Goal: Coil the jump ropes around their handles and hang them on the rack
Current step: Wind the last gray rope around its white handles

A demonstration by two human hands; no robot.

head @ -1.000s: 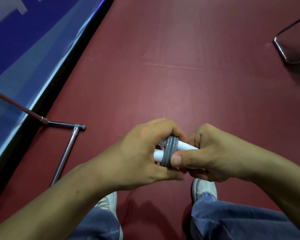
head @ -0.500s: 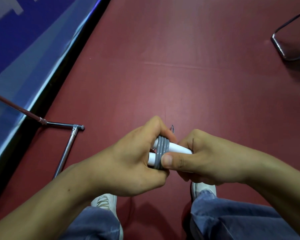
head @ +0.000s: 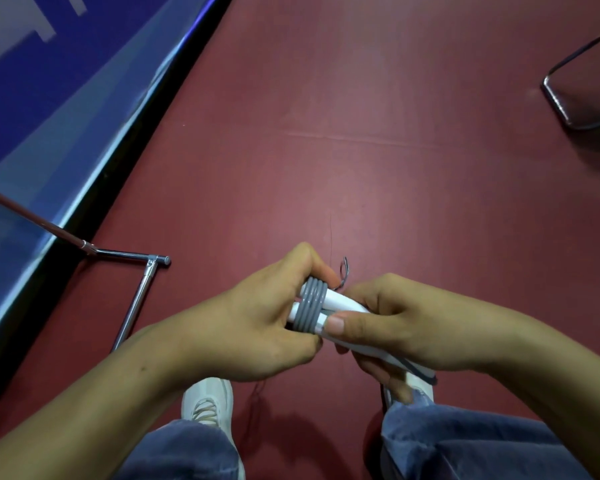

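Note:
Two white jump rope handles (head: 340,301) lie side by side between my hands, low in the middle of the head view. Several turns of grey rope (head: 311,304) are wound tightly around them. My left hand (head: 253,327) grips the left end of the handles and the coil. My right hand (head: 406,323) curls around the right part of the handles, its thumb pressing beside the coil. A short dark rope tail (head: 344,271) sticks up behind the handles.
A chrome rack foot (head: 136,299) stands on the red floor (head: 361,150) at the left, beside a blue wall panel (head: 49,98). A dark metal frame (head: 582,98) lies at the upper right. My two white shoes (head: 208,403) and jeans are below.
The grey coil has gained more turns. Both hands shifted slightly left and up with the handles, and a short rope tail now shows behind them.

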